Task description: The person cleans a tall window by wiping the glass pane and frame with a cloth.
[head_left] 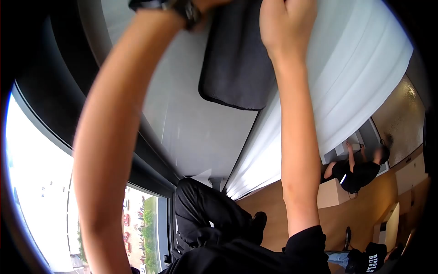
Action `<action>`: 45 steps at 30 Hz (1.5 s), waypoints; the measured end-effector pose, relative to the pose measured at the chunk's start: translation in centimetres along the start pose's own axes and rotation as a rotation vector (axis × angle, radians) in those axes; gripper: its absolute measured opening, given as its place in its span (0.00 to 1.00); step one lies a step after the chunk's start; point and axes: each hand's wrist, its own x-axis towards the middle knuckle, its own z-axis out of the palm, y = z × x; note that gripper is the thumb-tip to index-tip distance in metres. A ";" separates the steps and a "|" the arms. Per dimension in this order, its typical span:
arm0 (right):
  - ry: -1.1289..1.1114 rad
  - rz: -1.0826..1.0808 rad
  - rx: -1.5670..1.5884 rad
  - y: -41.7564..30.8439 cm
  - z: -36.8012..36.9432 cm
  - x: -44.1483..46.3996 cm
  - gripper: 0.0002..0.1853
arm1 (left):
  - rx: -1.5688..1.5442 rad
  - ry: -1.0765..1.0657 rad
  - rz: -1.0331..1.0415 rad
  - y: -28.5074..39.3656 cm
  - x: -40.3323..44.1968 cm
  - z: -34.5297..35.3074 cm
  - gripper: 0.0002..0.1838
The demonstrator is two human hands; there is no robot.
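Observation:
A dark grey cloth with a stitched black edge hangs between my two hands at the top of the head view. My right hand is closed at the cloth's right edge, its fingertips partly cut off by the frame. Only a small part of my left hand shows, by the cloth's upper left side; its fingers lie outside the picture. A black watch is on my left wrist. Behind the cloth is a smooth light grey panel.
A white curtain hangs in folds along the right. Dark window frames and bright glass are at left. On the brown floor, a person in black sits beside a white box; another person is at lower right.

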 end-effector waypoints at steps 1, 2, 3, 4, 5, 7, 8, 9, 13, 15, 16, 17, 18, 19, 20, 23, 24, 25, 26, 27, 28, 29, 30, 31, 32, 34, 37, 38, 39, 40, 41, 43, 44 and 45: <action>0.041 -0.083 -0.017 0.8 0.5 -0.2 0.27 | -0.033 -0.061 -0.109 1.5 -1.0 -0.9 0.25; 0.019 -0.031 -0.041 0.1 0.2 -0.3 0.27 | -0.188 -0.057 -0.254 3.0 -2.5 -1.7 0.27; -0.003 0.020 -0.067 -0.8 -0.1 -0.5 0.27 | -0.307 -0.011 -0.343 4.8 -4.2 -2.9 0.26; -0.031 0.135 -0.159 -2.5 -0.3 -0.8 0.28 | -0.427 0.047 -0.427 6.5 -5.9 -4.2 0.25; 0.044 0.053 -0.177 -1.3 0.6 -1.1 0.29 | -0.565 0.048 -0.535 9.0 -7.4 -6.3 0.25; 0.094 -0.051 -0.211 -0.8 0.8 -1.0 0.29 | -0.889 -0.018 -0.836 14.6 -10.8 -11.2 0.31; 0.093 -0.015 -0.153 -1.2 0.9 -0.9 0.29 | -1.053 -0.082 -1.097 18.1 -12.6 -13.5 0.35; 0.092 -0.022 -0.162 -1.4 1.0 -0.8 0.29 | -1.218 -0.153 -1.361 21.2 -13.8 -15.4 0.41; 0.028 0.105 -0.176 -1.3 0.8 -0.2 0.30 | -2.179 -0.220 -1.852 26.7 -12.5 -17.8 0.39; 0.073 0.022 -0.215 -0.7 1.1 0.0 0.30 | -2.362 -0.355 -1.815 26.0 -12.7 -17.6 0.34; 0.064 0.010 -0.208 -0.7 1.0 0.1 0.31 | -2.409 -0.404 -1.799 25.7 -12.8 -17.5 0.33; 0.066 0.007 -0.211 -0.7 1.1 0.1 0.31 | -2.457 -0.455 -1.788 25.6 -12.7 -17.5 0.32; 0.076 0.008 -0.195 -0.8 1.1 -0.1 0.31 | -2.428 -0.433 -1.803 25.8 -12.6 -17.6 0.30; 0.087 0.008 -0.177 -0.7 1.2 -0.1 0.31 | -2.431 -0.434 -1.803 25.9 -12.7 -17.6 0.30; 0.087 -0.006 -0.170 -0.7 1.1 -0.1 0.31 | -2.409 -0.418 -1.756 26.0 -12.9 -17.5 0.29; 0.098 -0.017 -0.197 -0.6 1.2 -0.3 0.31 | -2.392 -0.404 -1.722 25.7 -13.0 -17.6 0.28; 0.097 -0.018 -0.196 -0.6 1.2 -0.3 0.31 | -2.397 -0.402 -1.732 25.6 -13.0 -17.5 0.27; 0.091 -0.005 -0.193 -0.5 1.2 -0.3 0.31 | -2.395 -0.401 -1.732 25.6 -13.0 -17.4 0.27; 0.086 0.007 -0.192 -0.5 1.2 -0.3 0.31 | -2.388 -0.382 -1.759 25.6 -13.0 -17.3 0.27; 0.086 0.006 -0.190 -0.6 1.2 -0.4 0.31 | -2.381 -0.362 -1.785 25.6 -12.9 -17.2 0.26; 0.081 0.009 -0.187 -0.7 1.2 -0.4 0.31 | -2.380 -0.361 -1.786 25.5 -12.8 -17.3 0.26; 0.076 0.011 -0.184 -0.8 1.2 -0.4 0.31 | -2.356 -0.407 -1.809 25.3 -12.6 -17.3 0.26; 0.076 0.011 -0.183 -0.8 1.2 -0.4 0.31 | -2.331 -0.454 -1.832 25.2 -12.4 -17.3 0.26; 0.069 0.020 -0.181 -0.9 1.2 -0.4 0.31 | -2.331 -0.453 -1.832 25.1 -12.4 -17.3 0.26; 0.061 0.030 -0.180 -1.0 1.1 -0.5 0.31 | -2.339 -0.450 -1.831 25.0 -12.4 -17.3 0.25; 0.052 0.048 -0.202 -1.3 0.9 -0.4 0.31 | -2.347 -0.448 -1.830 25.1 -12.5 -17.3 0.25; 0.067 0.028 -0.219 -1.0 1.1 -0.5 0.31 | -2.350 -0.365 -1.759 25.3 -12.9 -17.4 0.25; 0.090 -0.008 -0.213 -0.9 1.2 -0.6 0.31 | -2.357 -0.359 -1.775 25.4 -12.9 -17.4 0.26; 0.090 -0.006 -0.213 -0.8 1.2 -0.7 0.31 | -2.364 -0.352 -1.791 25.5 -12.9 -17.4 0.27; 0.089 -0.015 -0.208 -0.8 1.2 -0.7 0.31 | -2.363 -0.353 -1.793 25.6 -12.9 -17.4 0.27; 0.088 -0.024 -0.203 -0.8 1.2 -0.7 0.31 | -2.349 -0.351 -1.807 25.6 -12.8 -17.4 0.27; 0.089 -0.017 -0.201 -0.8 1.2 -0.8 0.31 | -2.337 -0.349 -1.820 25.7 -12.7 -17.4 0.27; 0.090 -0.013 -0.199 -0.8 1.2 -0.7 0.31 | -2.330 -0.353 -1.812 25.7 -12.8 -17.5 0.27; 0.089 -0.013 -0.200 -0.9 1.2 -0.8 0.31 | -2.324 -0.357 -1.804 25.7 -12.9 -17.5 0.27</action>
